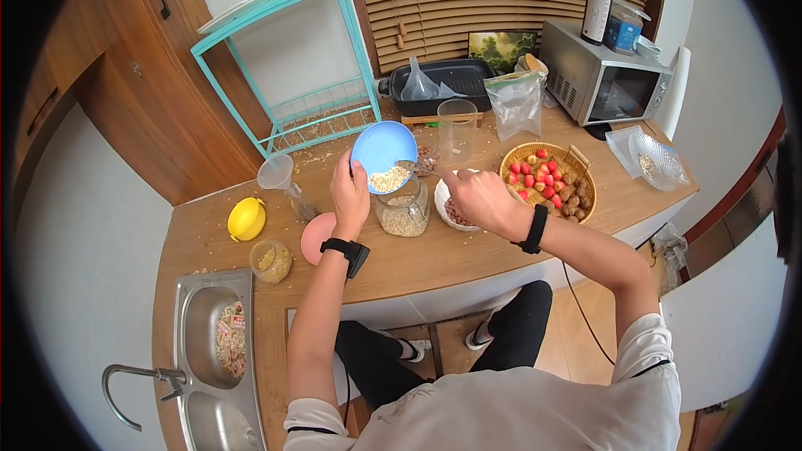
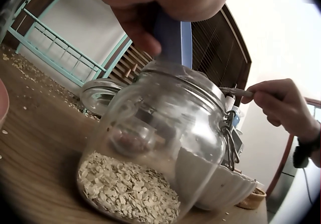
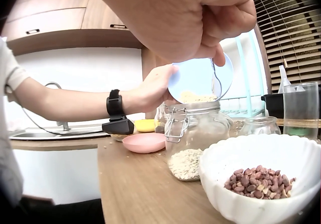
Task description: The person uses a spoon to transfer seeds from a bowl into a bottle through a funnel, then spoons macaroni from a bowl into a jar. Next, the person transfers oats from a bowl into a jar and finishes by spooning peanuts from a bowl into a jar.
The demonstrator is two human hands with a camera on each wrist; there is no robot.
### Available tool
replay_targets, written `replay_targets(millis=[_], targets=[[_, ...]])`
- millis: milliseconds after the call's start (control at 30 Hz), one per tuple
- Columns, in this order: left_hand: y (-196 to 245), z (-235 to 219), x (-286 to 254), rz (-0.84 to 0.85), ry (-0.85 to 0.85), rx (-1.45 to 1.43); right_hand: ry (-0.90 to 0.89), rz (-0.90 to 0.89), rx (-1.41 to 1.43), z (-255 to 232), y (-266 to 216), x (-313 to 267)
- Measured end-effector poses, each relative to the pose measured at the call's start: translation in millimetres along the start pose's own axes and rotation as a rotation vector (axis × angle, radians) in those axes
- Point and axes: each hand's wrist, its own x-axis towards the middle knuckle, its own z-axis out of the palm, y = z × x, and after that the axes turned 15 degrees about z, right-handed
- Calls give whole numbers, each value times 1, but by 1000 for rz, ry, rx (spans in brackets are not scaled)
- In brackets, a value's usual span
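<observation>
My left hand point(image 1: 349, 196) grips a light blue bowl point(image 1: 380, 144) by its edge, tilted over the mouth of a clip-top glass jar point(image 2: 155, 128). Rolled oats point(image 1: 389, 179) lie gathered at the bowl's low side. With my right hand point(image 1: 483, 203) I pinch the handle of a metal spoon point(image 1: 411, 165), whose head reaches into the bowl beside the oats. Inside the jar, more oats point(image 2: 128, 189) cover the bottom; its lid point(image 2: 100, 96) hangs open. A white fluted bowl point(image 3: 215, 159) of reddish peanuts point(image 3: 258, 183) stands beside the jar, below my right hand.
A pink bowl point(image 1: 316, 238), a yellow bowl point(image 1: 247, 219) and a small glass jar point(image 1: 271, 261) stand left, near the sink point(image 1: 194, 284). To the right is a basket point(image 1: 547, 150) of red fruit and walnuts. A clear plastic cup point(image 1: 458, 129) stands behind. Loose flakes dot the counter.
</observation>
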Motion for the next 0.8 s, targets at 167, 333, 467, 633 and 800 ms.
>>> replay_targets(millis=[167,333,467,633,800], targets=[[-3,2,-2,20,11,12,-2,-23,6,-3,-4,-3],[-1,1,-3,35,9,12,3,-38,22,2,-6,-8],[-1,0,-5,35,-9,34,2,-54,49,3,-9,-12],[-3,-1,-8,80,-31,51,17,-46,53,1,-11,-12],[-2,-1,-9,117,-45,54,38,-34,32,9,-7,-5]])
